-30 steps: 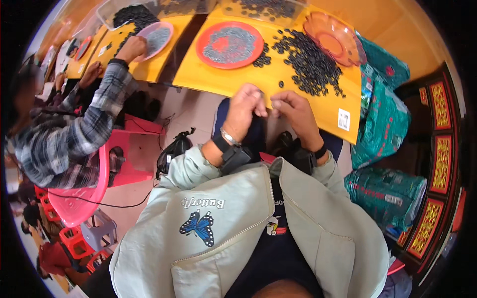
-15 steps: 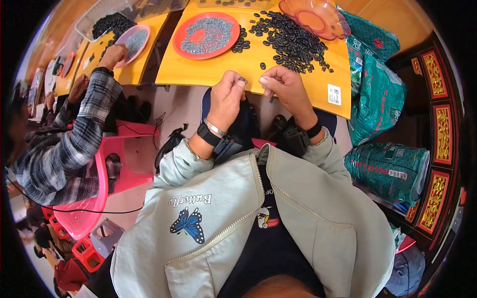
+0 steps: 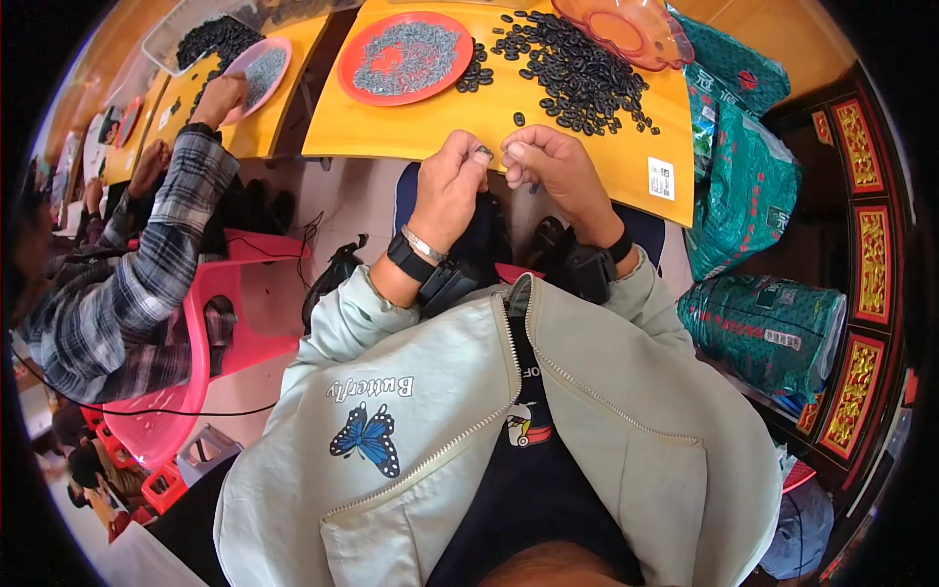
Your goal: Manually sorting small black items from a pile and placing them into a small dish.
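Small dark piece point(image 3: 483, 151), in the head view pinched between thumb and forefinger of the left hand point(image 3: 448, 186), at the near edge of the yellow desk point(image 3: 411, 137). Left grip together, clamped on that piece. Right hand point(image 3: 559, 176) just opposite, thumb and forefinger drawn together; cannot tell of anything caught between them. Compared with half a second ago, both hands nearer each other, with only a narrow gap now between the two sets of fingertips. Compared with a second ago, desk higher in the view and shifted a little to the left. Unchanged: heap of black pieces point(image 3: 587, 78) on the right part of the desk, next to the orange bowl point(image 3: 631, 34); small cluster of black pieces point(image 3: 476, 73) just right of the red plate point(image 3: 401, 99); grey pieces point(image 3: 421, 49) spread over that plate; lone black piece point(image 3: 519, 118) just beyond the right fingertips; white label point(image 3: 661, 179) near the right corner. Farther left, at a neighbouring desk point(image 3: 259, 132), co-worker's hand point(image 3: 221, 101) still at the pink plate point(image 3: 285, 59). Right of the yellow desk, green bags point(image 3: 753, 201), as before.
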Tool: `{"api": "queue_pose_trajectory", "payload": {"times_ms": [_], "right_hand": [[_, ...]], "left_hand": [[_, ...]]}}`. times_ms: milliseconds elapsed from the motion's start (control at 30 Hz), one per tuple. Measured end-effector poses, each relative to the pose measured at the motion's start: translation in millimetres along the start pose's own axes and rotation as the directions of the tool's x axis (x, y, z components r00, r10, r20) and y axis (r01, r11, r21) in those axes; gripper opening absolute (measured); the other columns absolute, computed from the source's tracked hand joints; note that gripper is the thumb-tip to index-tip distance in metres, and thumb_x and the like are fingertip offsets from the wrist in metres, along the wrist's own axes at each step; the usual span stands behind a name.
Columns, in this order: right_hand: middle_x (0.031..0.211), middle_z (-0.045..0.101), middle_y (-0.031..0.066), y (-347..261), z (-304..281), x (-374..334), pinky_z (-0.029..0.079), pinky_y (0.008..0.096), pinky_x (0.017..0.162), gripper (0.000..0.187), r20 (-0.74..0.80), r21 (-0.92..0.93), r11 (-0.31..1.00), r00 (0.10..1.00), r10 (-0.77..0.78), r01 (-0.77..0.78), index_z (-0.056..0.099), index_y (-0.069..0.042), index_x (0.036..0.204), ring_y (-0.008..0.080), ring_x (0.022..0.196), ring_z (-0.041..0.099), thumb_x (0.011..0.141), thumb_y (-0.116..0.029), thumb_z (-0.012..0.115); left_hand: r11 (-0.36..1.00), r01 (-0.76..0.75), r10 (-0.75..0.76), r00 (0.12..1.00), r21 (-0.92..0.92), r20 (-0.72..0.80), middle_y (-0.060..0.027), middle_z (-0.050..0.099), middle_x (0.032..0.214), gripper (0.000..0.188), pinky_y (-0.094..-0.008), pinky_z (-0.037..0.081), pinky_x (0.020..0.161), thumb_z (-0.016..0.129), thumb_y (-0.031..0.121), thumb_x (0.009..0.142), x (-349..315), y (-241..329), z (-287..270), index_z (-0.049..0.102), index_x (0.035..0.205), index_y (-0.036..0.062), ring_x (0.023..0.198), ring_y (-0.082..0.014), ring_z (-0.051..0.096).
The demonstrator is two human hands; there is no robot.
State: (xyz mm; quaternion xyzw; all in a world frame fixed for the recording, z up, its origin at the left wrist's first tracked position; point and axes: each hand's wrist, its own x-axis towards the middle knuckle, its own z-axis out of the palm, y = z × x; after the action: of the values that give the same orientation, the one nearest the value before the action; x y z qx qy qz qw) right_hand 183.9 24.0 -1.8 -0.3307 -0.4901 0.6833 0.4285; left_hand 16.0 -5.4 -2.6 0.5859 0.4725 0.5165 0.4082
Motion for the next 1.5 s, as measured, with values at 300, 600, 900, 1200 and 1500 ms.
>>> {"api": "queue_pose_trajectory", "payload": {"times_ms": [300,600,900,1200,1500], "right_hand": [[0.080,0.060,0.0007,4,4,-1,0.044,0.0186,0.063,0.012,-0.036,0.058,0.997,0.998,0.046,-0.044,0.060,-0.002,0.095,0.0063,0.067,0.055,0.089,-0.013,0.058],[0.078,0.060,-0.0014,10,12,-1,0.042,0.0177,0.063,0.013,-0.024,-0.072,0.997,1.000,-0.008,0.006,0.062,-0.002,0.093,0.0042,0.069,0.053,0.088,-0.014,0.060],[0.079,0.060,-0.0017,-10,13,6,0.040,0.0174,0.065,0.014,-0.107,-0.033,0.998,0.993,-0.049,0.046,0.062,-0.002,0.094,0.0042,0.070,0.053,0.088,-0.014,0.059],[0.079,0.059,-0.0010,-8,4,15,0.041,0.0180,0.066,0.015,-0.110,0.005,1.000,0.994,-0.015,0.015,0.062,0.000,0.095,0.0046,0.070,0.052,0.088,-0.013,0.059],[0.078,0.059,-0.0011,-6,1,14,0.041,0.0179,0.066,0.014,-0.113,-0.024,0.999,0.993,-0.033,0.030,0.061,0.000,0.094,0.0049,0.070,0.052,0.088,-0.012,0.060]], "left_hand": [[1.000,0.010,-0.010,0.999,-0.007,0.034,-0.0070,0.053,0.061,0.011,-0.0281,0.043,0.052,0.050,0.010,0.086,-4,3,2,0.049,0.083,-0.0007,0.054,-0.0142,0.053],[0.988,0.053,-0.047,0.998,-0.143,0.042,-0.0050,0.052,0.061,0.012,-0.0265,0.042,0.052,0.048,0.011,0.088,-6,-8,-3,0.049,0.082,-0.0004,0.054,-0.0123,0.051],[0.995,0.093,-0.094,0.995,-0.030,-0.020,-0.0061,0.053,0.060,0.012,-0.0277,0.042,0.049,0.050,0.011,0.087,9,5,-1,0.050,0.081,-0.0001,0.050,-0.0133,0.052],[0.994,0.070,-0.070,0.998,0.085,-0.001,-0.0089,0.052,0.057,0.014,-0.0300,0.042,0.048,0.052,0.012,0.087,20,14,7,0.050,0.081,0.0004,0.049,-0.0168,0.053],[0.986,0.051,-0.053,0.999,0.160,0.006,-0.0153,0.053,0.061,0.014,-0.0362,0.043,0.053,0.051,0.014,0.086,20,8,10,0.049,0.081,0.0005,0.056,-0.0291,0.055]]}}
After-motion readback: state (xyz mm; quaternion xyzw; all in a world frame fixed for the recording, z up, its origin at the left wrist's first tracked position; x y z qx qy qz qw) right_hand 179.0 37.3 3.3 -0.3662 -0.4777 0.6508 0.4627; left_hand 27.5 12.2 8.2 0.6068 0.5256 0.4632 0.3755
